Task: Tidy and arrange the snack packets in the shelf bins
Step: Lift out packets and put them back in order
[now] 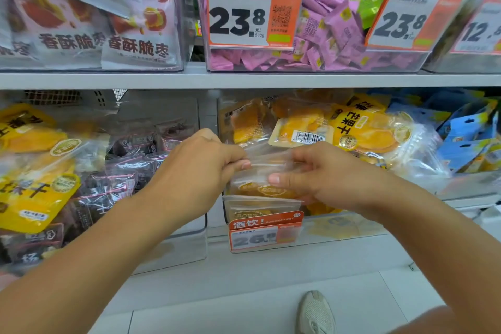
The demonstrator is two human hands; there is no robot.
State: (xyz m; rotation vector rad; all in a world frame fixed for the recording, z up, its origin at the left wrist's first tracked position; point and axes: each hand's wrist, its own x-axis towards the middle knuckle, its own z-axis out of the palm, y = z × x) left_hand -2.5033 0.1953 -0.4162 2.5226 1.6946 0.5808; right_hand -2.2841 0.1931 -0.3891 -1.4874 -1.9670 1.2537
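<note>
Two hands on one packet: the left hand (200, 160) and right hand (325, 173) both pinch the clear top edge of a mango packet (267, 184), fingers clamped on it, standing it upright at the front of the middle bin (339, 228) on the lower shelf. Behind it, yellow packets (363, 130) lie jumbled, so plenty looks left to straighten.

Price tag (264, 234) digits were blurred; rightmost tag (481, 28) was cut by the edge; hands (202, 163) hid the packet's (267, 184) sides.
</note>
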